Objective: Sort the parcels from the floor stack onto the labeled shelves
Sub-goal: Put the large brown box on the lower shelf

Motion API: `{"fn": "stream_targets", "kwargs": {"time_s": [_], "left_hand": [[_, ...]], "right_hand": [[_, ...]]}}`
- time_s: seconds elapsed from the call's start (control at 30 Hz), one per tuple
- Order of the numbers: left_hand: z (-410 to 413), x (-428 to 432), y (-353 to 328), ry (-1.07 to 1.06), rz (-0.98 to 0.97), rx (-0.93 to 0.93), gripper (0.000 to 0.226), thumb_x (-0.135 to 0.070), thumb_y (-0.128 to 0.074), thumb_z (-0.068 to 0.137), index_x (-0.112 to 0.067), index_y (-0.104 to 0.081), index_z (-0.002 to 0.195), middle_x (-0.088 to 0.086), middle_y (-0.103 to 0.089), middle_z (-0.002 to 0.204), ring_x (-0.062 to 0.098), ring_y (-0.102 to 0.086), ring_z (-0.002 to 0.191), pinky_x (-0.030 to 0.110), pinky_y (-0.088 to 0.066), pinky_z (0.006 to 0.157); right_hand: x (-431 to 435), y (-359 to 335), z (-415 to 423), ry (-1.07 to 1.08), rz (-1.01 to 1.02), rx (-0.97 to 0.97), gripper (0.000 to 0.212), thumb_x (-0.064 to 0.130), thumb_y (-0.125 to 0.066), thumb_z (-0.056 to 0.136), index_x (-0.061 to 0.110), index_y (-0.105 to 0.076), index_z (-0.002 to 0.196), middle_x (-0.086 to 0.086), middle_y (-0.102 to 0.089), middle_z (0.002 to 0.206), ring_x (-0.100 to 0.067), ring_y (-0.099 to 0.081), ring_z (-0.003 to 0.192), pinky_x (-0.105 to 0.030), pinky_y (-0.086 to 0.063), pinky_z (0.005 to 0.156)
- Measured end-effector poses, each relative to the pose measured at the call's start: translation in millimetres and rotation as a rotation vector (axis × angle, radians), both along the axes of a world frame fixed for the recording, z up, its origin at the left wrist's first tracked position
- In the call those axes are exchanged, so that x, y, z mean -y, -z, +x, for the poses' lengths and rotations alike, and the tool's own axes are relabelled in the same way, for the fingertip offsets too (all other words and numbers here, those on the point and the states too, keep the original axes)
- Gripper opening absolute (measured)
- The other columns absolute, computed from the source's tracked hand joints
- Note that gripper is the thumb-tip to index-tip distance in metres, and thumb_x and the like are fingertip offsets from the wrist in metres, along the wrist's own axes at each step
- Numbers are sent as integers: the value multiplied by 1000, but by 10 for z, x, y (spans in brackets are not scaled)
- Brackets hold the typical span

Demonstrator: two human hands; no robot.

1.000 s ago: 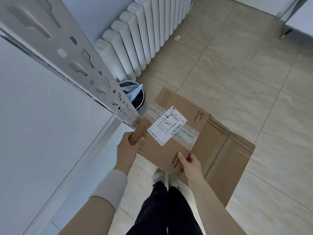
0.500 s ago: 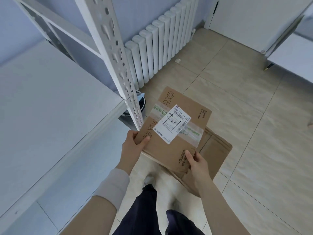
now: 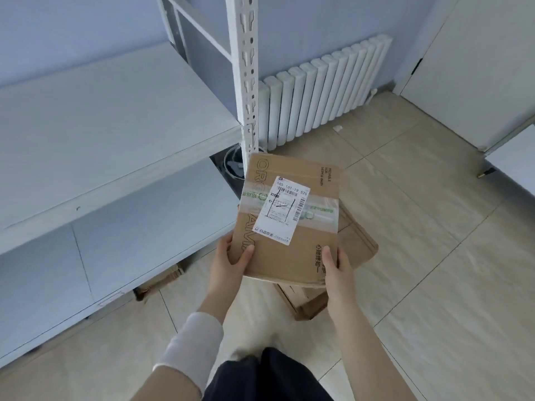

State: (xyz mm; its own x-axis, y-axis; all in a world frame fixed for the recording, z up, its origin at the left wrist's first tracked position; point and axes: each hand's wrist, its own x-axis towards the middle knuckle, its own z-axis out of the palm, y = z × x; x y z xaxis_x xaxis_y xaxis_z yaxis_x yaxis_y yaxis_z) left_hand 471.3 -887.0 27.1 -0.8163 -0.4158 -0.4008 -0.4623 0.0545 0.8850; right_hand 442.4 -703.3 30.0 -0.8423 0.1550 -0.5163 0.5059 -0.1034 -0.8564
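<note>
turning the parcel (image 3: pixel 289 227) from the floor stack (image 3: pixel 362 247) toward the shelves (image 3: pixel 115 111), likely shelving next. clasping its near corners in left grip (image 3: pixel 231 260) and right grip (image 3: pixel 337 266).

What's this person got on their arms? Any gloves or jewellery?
The left arm wears a tan sleeve ending in a white cuff. The right forearm is bare as far as shown. The left grip and right grip are bare hands: no gloves, rings or watch visible.

Tan left sleeve (image 3: pixel 162 383) ending in a white cuff (image 3: pixel 193 338), bare right forearm (image 3: pixel 356 322), dark navy trousers (image 3: pixel 272 376)
</note>
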Motion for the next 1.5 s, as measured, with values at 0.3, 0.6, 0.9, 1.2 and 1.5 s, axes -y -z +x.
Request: {"fn": "stream_targets", "kwargs": {"time_s": [0.3,0.6,0.9,1.2,1.5], "left_hand": [[1026,160,-102,-232,68,-74,42,-32,-61,88,-19,-44,124,-7,-58,110,9,-56,101,13,-41,71],[1867,210,-638,-437,9,-204,54,-31,-62,88,-17,-40,136,-6,-56,125,11,-54,114,23,-45,91],[2350,-151,-1341,-576,-79,-383,45,-32,-61,88,-25,-47,131,-9,-62,111,13,-61,103,42,-57,80],[2721,-69,-2221,-652,-303,-577,46,-26,-59,89,-18,-47,133,-10,-62,113,4,-58,103,10,-44,78],[2899,470,-3121,-682,-455,-744,42,-31,-60,89,-23,-48,128,-10,-62,112,10,-58,107,21,-47,86]], "right_hand": [[241,-81,729,-212,65,-61,47,39,-47,95,24,-43,139,4,-55,133,-15,-53,122,-40,-43,105],[446,-584,1228,-400,38,-198,41,40,-48,94,24,-50,132,8,-60,119,-11,-56,109,-28,-47,90],[257,-1365,1462,-541,-106,-429,43,27,-46,97,22,-41,139,16,-49,124,2,-43,113,-19,-32,93],[474,-2160,1614,-625,-251,-636,44,29,-48,95,24,-43,139,24,-49,122,2,-44,117,-19,-31,97],[1057,-3077,1711,-659,-399,-819,38,25,-47,96,28,-43,134,32,-51,106,18,-47,97,-10,-34,86]]}}
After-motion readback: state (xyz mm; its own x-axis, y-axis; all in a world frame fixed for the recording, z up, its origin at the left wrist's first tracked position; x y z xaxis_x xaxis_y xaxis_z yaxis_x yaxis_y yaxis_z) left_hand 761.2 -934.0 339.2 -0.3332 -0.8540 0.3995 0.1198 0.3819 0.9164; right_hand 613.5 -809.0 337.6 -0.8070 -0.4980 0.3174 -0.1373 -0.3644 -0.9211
